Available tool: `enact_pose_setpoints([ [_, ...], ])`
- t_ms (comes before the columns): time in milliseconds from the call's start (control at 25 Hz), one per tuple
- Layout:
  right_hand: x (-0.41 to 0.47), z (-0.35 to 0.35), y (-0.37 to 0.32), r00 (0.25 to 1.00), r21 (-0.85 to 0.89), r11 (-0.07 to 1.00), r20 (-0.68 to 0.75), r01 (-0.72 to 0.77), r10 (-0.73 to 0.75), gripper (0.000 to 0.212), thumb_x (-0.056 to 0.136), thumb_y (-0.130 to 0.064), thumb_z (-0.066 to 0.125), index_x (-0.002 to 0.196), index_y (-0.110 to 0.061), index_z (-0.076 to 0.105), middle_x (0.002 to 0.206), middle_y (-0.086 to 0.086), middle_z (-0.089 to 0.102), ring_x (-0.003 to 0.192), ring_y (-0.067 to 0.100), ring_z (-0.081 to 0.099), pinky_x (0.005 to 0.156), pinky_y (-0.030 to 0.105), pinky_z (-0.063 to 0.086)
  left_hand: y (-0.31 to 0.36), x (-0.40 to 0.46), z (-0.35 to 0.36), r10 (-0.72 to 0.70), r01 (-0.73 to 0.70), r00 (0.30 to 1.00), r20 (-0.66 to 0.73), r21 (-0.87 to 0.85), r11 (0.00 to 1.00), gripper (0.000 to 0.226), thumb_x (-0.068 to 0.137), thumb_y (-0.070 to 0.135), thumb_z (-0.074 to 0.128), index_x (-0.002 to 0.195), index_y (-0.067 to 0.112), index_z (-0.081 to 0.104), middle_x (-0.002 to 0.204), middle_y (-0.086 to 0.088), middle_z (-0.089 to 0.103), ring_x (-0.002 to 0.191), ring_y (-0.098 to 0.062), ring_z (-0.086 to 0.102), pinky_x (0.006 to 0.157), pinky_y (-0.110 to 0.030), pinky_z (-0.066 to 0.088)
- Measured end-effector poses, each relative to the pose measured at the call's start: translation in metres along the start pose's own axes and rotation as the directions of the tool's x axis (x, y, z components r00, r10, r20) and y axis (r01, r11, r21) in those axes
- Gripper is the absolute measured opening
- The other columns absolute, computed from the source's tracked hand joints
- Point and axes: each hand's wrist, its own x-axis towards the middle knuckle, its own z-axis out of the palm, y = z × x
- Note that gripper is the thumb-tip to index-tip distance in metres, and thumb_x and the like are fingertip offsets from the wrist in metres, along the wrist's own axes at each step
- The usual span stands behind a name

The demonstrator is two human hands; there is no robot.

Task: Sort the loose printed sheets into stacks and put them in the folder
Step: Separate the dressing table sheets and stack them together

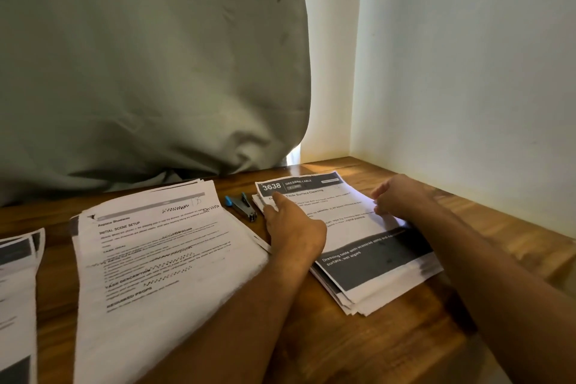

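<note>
Here, left hand (293,227) flat on right stack (352,237) left edge; right hand (402,196) grip pinches right edge; stapler (241,206) beside.

A wooden table (405,346) fills the lower view, with a blue-handled stapler (242,205) lying just above centre, a grey-green curtain (149,65) hanging from nine to twelve o'clock, and a pale wall (467,72) at two o'clock.

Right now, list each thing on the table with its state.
Right stack: uneven, held at both sides.
Middle stack: flat, untouched.
Left stack: flat, cut off by the frame.
Stapler: lying closed.
Left hand: resting on the right stack.
Right hand: fingers at its edge.
</note>
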Motion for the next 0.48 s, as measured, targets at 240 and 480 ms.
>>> enact_pose_setpoints([
  [240, -0.001, 0.006, -0.01, 0.999, -0.219, 0.976, -0.04, -0.002, -0.007, 0.03, 0.083, -0.02, 0.074, 0.11, -0.009, 0.072, 0.113, 0.009, 0.07, 0.103, 0.026, 0.064, 0.09, 0.033, 0.054, -0.001, -0.001, 0.001, -0.011, 0.007, 0.999, 0.048, 0.085, 0.996, 0.073, 0.089, 0.013, 0.071, 0.149, 0.017, 0.03, 0.151, -0.011, 0.034, 0.143, -0.029, 0.033, 0.106, -0.037, 0.045],
  [480, -0.008, 0.012, -0.018, 0.981, -0.146, 0.985, -0.154, 0.095, -0.117, 0.023, 0.08, -0.01, 0.068, 0.101, -0.015, 0.076, 0.109, 0.009, 0.072, 0.1, 0.028, 0.063, 0.089, 0.036, 0.054, 0.0, -0.002, -0.001, 0.003, -0.005, 1.0, 0.026, 0.11, 0.994, 0.078, 0.09, 0.016, 0.069, 0.154, 0.014, 0.025, 0.16, -0.012, 0.024, 0.15, -0.03, 0.023, 0.117, -0.042, 0.038],
])
